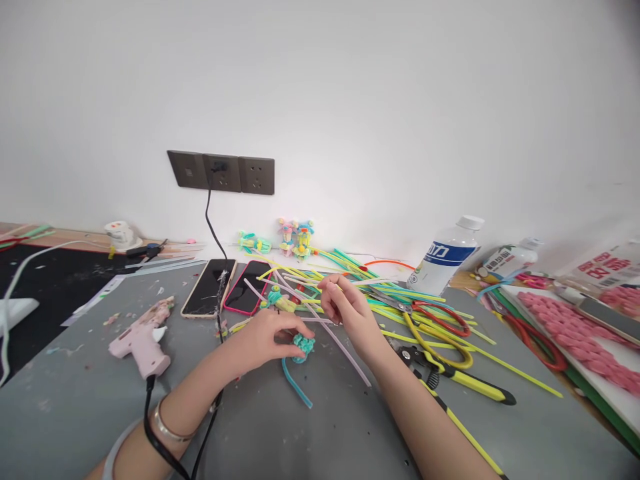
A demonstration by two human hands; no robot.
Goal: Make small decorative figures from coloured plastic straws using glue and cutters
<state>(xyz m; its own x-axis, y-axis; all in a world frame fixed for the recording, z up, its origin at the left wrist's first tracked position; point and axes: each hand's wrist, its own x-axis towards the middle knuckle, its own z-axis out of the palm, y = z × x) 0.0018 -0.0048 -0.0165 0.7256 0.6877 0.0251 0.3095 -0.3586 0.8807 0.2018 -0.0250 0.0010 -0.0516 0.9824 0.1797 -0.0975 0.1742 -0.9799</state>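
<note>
My left hand [275, 340] pinches a small coiled teal pipe-cleaner piece [303, 347] between thumb and fingers, low over the grey mat. A blue-teal pipe-cleaner strand [297, 385] hangs or lies just below that piece; I cannot tell whether they are joined. To the right, my right hand [347, 313] is raised with fingers curled together above the pile of pipe cleaners [390, 293]. What it holds, if anything, does not show. A lavender pipe cleaner [347, 353] runs between my hands. Behind my left hand stands a small yellow-and-teal pipe-cleaner figure [280, 299].
A pink glue gun [143, 340] lies left, its black cord crossing my left forearm. Two phones [207, 290] lie behind it. On the right are yellow-handled scissors [440, 343], yellow-black pliers [465, 382] and a white bottle [445, 257]. Several finished figures [295, 237] stand by the wall.
</note>
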